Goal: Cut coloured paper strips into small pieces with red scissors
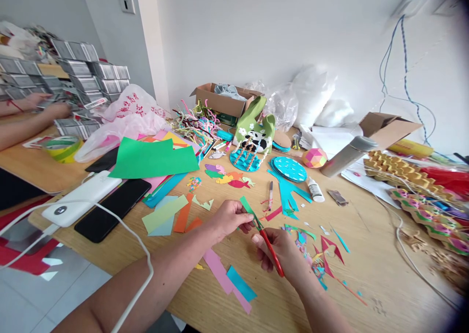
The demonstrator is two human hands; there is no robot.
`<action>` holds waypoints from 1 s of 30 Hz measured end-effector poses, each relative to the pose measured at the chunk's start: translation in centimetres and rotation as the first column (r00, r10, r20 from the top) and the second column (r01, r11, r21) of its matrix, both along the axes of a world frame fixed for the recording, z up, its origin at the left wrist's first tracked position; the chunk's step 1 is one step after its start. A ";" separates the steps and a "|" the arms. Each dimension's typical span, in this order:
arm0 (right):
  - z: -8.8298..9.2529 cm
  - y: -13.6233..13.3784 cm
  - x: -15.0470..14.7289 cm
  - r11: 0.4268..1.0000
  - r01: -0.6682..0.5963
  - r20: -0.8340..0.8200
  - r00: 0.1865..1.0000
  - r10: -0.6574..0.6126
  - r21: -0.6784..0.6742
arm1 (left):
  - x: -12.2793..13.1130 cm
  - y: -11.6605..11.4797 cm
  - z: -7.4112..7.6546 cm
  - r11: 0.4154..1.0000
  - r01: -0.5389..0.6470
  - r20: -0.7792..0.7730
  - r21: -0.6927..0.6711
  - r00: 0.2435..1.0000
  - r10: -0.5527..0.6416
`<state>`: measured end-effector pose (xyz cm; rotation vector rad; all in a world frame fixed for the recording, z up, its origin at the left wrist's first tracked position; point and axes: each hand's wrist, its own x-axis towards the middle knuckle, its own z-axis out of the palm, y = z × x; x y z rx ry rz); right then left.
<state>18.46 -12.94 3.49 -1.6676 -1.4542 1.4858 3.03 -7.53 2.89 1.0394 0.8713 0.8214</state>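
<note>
Over the middle of the table, my left hand point(231, 218) pinches a small strip of green paper point(246, 205). Red-handled scissors point(271, 253) are gripped in my right hand point(280, 255), their blades pointing up and left at the strip. Whether the blades are closed is hard to see. Paper fish point(229, 176) in several colours lie together beyond my hands. Scraps of cut paper point(308, 245) are scattered to the right, with red offcuts point(331, 255) among them. Pink and blue strips point(241, 283) rest near my forearms.
A white power bank point(82, 198) and a black phone point(113, 210) lie at left, a white cable crossing my left forearm. Behind stand a green panda bag point(254, 127) and a grey flask point(348, 157). At far left, another person's hands point(54, 110) are near stacked grey packs.
</note>
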 end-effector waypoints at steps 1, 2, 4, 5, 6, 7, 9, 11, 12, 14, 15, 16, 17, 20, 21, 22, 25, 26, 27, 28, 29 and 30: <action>0.1 0.0 0.0 1.000 0.008 0.013 1.000 -0.008 -0.008 | 0.0 0.0 0.1 1.000 0.005 0.004 0.002 1.000 -0.005; 0.1 0.0 0.0 1.000 0.018 0.028 0.999 -0.017 -0.018 | -0.1 0.0 0.1 1.000 0.012 0.009 0.004 1.000 -0.013; 0.2 0.0 -0.1 0.999 0.031 0.057 0.998 -0.029 -0.032 | -0.1 0.0 0.2 1.000 0.028 0.024 0.002 0.999 -0.028; 0.3 0.0 -0.1 0.999 0.035 0.066 0.997 -0.032 -0.033 | -0.1 0.0 0.3 0.999 0.034 0.032 -0.003 0.999 -0.034; 0.3 0.0 -0.1 0.999 0.035 0.068 0.997 -0.033 -0.028 | -0.1 0.0 0.3 0.999 0.037 0.036 -0.007 0.999 -0.036; 0.3 0.0 -0.1 0.999 0.031 0.065 0.997 -0.030 -0.020 | -0.1 -0.1 0.3 0.999 0.040 0.034 -0.011 0.999 -0.040; 0.3 0.1 -0.1 1.000 0.017 0.051 0.999 -0.017 0.000 | -0.1 -0.1 0.2 0.999 0.053 0.009 -0.011 0.999 -0.053; 0.2 0.1 -0.1 1.000 0.003 0.040 0.999 -0.004 0.014 | -0.1 -0.1 0.1 0.998 0.069 -0.016 -0.005 0.997 -0.069; 0.1 0.1 -0.1 1.000 0.003 0.040 0.999 -0.003 0.014 | -0.1 -0.1 0.0 0.997 0.076 -0.021 -0.001 0.997 -0.076; 0.1 0.1 -0.1 1.000 0.013 0.050 0.999 -0.013 0.009 | -0.2 -0.1 -0.1 0.996 0.084 -0.017 0.004 0.996 -0.084; 0.1 0.1 -0.1 1.000 0.019 0.057 0.998 -0.019 0.005 | -0.2 -0.1 -0.2 0.996 0.085 -0.011 0.002 0.996 -0.085; 0.1 0.1 -0.1 1.000 0.025 0.064 0.998 -0.025 0.001 | -0.2 -0.1 -0.2 0.996 0.085 -0.003 -0.003 0.996 -0.085; 0.1 0.1 -0.1 1.000 0.030 0.072 0.997 -0.030 -0.003 | -0.2 -0.1 -0.2 0.996 0.086 0.005 -0.010 0.996 -0.086; 0.1 0.1 -0.2 0.999 0.044 0.081 0.996 -0.042 -0.020 | -0.2 -0.1 0.0 0.996 0.090 0.030 -0.030 0.996 -0.089; 0.1 0.1 -0.3 0.998 0.050 0.079 0.996 -0.048 -0.027 | -0.2 -0.1 0.0 0.995 0.092 0.036 -0.032 0.995 -0.091; 0.2 0.0 -0.3 0.998 0.056 0.076 0.996 -0.053 -0.033 | -0.2 -0.1 0.1 0.995 0.095 0.041 -0.032 0.995 -0.093; 0.5 0.0 -0.4 0.996 0.085 0.084 0.993 -0.083 -0.020 | -0.2 -0.1 0.2 0.994 0.108 0.058 -0.023 0.993 -0.107; 0.7 0.0 -0.3 0.995 0.102 0.084 0.991 -0.102 -0.001 | -0.2 -0.2 0.3 0.993 0.112 0.066 -0.023 0.992 -0.111; 0.8 0.0 -0.2 0.991 0.132 0.079 0.988 -0.133 0.024 | -0.2 -0.2 0.3 0.994 0.110 0.075 -0.025 0.991 -0.108; 0.9 0.1 0.0 0.984 0.173 0.058 0.983 -0.176 0.049 | -0.2 -0.1 0.3 0.994 0.101 0.087 -0.030 0.991 -0.098; 1.0 0.3 0.2 0.971 0.228 0.014 0.973 -0.229 0.072 | -0.2 -0.1 0.3 0.995 0.090 0.100 -0.040 0.991 -0.086; 1.1 0.5 0.5 0.953 0.291 -0.052 0.956 -0.288 0.083 | -0.2 -0.1 0.3 0.996 0.076 0.113 -0.052 0.991 -0.070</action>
